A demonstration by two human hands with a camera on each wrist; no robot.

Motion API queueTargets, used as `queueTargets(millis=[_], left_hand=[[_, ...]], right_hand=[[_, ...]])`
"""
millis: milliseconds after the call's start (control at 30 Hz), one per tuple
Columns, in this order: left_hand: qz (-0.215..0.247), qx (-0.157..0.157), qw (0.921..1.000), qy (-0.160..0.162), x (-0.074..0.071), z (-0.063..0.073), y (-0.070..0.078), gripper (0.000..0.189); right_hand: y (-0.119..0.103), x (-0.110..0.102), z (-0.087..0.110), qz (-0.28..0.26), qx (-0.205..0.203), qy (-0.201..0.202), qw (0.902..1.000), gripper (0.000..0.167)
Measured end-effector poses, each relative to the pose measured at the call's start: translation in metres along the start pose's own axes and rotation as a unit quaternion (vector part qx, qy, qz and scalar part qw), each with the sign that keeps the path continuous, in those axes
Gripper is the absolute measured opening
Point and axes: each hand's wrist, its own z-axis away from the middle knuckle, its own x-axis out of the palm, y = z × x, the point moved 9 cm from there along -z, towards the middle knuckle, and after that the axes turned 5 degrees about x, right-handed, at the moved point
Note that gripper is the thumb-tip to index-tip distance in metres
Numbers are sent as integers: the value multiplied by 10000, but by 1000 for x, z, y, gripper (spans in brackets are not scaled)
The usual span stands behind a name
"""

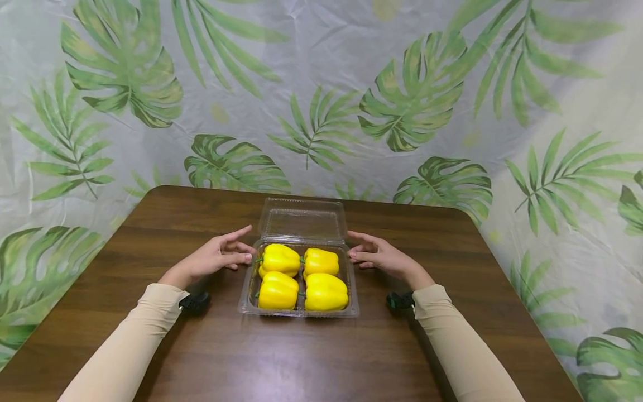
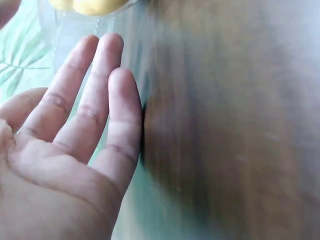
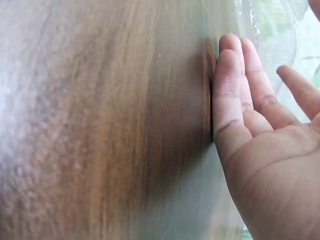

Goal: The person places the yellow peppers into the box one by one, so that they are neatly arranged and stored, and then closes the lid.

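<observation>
A clear plastic clamshell box [image 1: 356, 308] lies on the table with its lid [image 1: 303, 220] folded back behind it. Several yellow bell peppers [image 1: 326, 293] with green stems fill the base in two rows. At the box's left side is my left hand [image 1: 213, 257], fingers extended and fingertips close to the wall. My right hand [image 1: 384, 258] mirrors it on the right side. Neither hand grips anything. The left wrist view shows loosely straight fingers below blurred yellow peppers [image 2: 95, 6]. In the right wrist view, the little-finger edge of the hand [image 3: 265, 135] lies along the table.
The box stands on a dark brown wooden table [image 1: 301, 357] with rounded far corners. Behind the table hangs a pale cloth [image 1: 321, 67] printed with green leaves. A small black device [image 1: 196, 302] sits under the left wrist, another [image 1: 400, 300] under the right.
</observation>
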Motion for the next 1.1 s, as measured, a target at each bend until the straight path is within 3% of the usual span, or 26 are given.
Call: queueTargets(millis=[400, 800, 1100], left_hand=[[535, -346, 9970, -431, 8, -23, -9, 85], [846, -404, 9941, -538, 11, -27, -12, 84], [1004, -334, 9929, -547, 11, -28, -11, 86]], right_hand=[[3, 2, 0, -238, 76, -448, 9987, 75], [2, 7, -1, -297, 129, -595, 9977, 74], [0, 4, 0, -264, 70, -469, 9985, 79]])
